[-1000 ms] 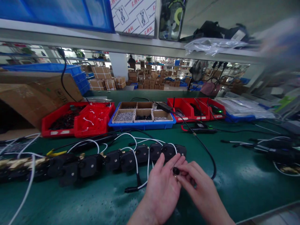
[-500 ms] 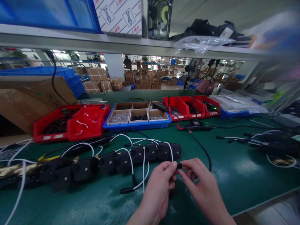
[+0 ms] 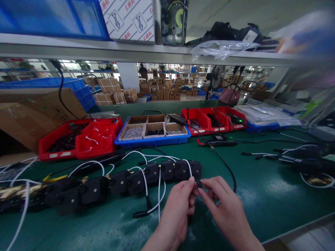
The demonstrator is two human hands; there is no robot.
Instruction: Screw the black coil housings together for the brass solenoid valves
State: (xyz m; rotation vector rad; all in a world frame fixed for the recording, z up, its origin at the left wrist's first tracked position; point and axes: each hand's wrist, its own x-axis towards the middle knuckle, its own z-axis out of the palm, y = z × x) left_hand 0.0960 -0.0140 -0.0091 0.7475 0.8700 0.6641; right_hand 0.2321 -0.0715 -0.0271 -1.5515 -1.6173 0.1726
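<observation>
Over the green bench top my left hand (image 3: 178,205) pinches the end of a white cable (image 3: 188,167) between thumb and fingers. Close on its right, my right hand (image 3: 225,205) holds a small black part (image 3: 199,184) between thumb and index finger. The part sits between the two sets of fingertips, beside the cable end. Just beyond my hands runs a row of black square housings (image 3: 167,169), with white cables looping over them. One cable with a black connector (image 3: 140,214) lies left of my left hand. The cable end itself is covered by my fingers.
Red bins (image 3: 99,137) of small parts stand at the back left, more red bins (image 3: 209,120) at the back right. Between them is a blue tray (image 3: 157,141) with cardboard compartments. A black cord (image 3: 227,167) curves right of my hands; a shelf (image 3: 172,51) crosses above.
The small black part has turned slightly between my fingertips and shows a different side. Both hands stay in nearly the same place; the view has shifted slightly.
</observation>
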